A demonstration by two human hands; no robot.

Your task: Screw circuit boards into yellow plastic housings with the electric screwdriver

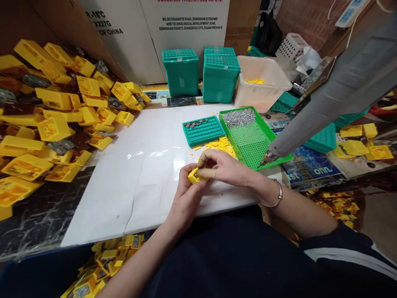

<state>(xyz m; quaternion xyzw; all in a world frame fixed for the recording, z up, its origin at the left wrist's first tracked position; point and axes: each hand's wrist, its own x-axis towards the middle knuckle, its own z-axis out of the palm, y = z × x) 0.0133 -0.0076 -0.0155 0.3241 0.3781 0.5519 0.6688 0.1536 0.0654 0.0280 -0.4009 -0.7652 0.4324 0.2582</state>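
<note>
My left hand (pixel 186 203) grips a small yellow plastic housing (pixel 193 177) just above the near part of the white work sheet (pixel 124 194). My right hand (pixel 228 167) meets it from the right, its thumb and fingers pinched together at the housing's opening. What those fingertips hold, if anything, is hidden. Just beyond the hands lies a pile of small flat yellow pieces (pixel 221 145). Behind that pile is a teal ribbed tray (pixel 203 132) with several small dark round parts along its far row. A bright green perforated tray (pixel 248 142) holds a heap of small silver screws (pixel 238 117).
A large grey screwdriver-like tool (pixel 313 103) slants in from the upper right, its bit over the green tray. Yellow housings (pixel 56 124) are heaped at left. Stacked teal trays (pixel 180 74), a pale plastic bin (pixel 263 85) and a white carton (pixel 189 45) line the back.
</note>
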